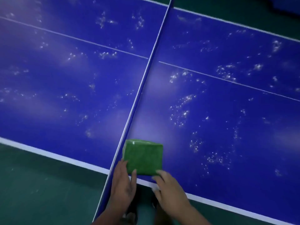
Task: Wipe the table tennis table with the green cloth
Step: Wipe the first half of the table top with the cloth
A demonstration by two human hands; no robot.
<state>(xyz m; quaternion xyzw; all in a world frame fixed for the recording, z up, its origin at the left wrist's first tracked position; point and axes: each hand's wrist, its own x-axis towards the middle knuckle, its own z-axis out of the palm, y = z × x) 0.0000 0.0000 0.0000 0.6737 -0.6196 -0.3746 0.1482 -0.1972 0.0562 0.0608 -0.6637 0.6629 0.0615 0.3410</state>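
Here, nearest the viewer, the left hand [123, 182] lies with straight fingers along the left side of the green cloth [144, 157] and its thumb at the near side. The right hand [168, 187] rests relaxed fingertips on the near right corner, and neither hand is clenched. The cloth is folded to a pad and sits on the table tennis table [48, 155] close to the white near edge, just beside the net [146, 78]. A pull toward the body would likely drag it off onto the floor [40, 192], and a leftward sweep would likely snag on the net. Open room lies rightward and away, across the pale specks [183, 111] to the far edge.
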